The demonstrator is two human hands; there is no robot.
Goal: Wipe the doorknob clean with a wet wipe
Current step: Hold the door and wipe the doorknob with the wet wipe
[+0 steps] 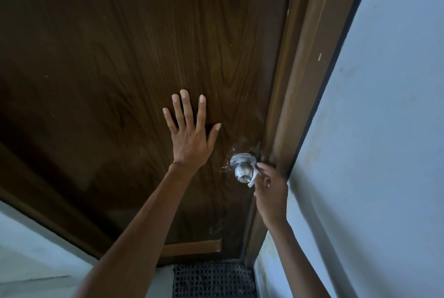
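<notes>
While the left hand presses flat against the dark wood-grain door, fingers spread and its grip open and holding nothing, the right hand works at the silver doorknob near the door's right edge; a white wet wipe is pinched in the right hand's closed grip and lies against the right side of the knob, touching it; the knob's round plate sits just beside the brown door frame, with the left hand above and to the left of it, apart from the metal; both bare forearms reach up from the lower part of the view; a pale blue wall runs along the right of the frame; a dark woven mat lies on the floor at the foot of the door.
</notes>
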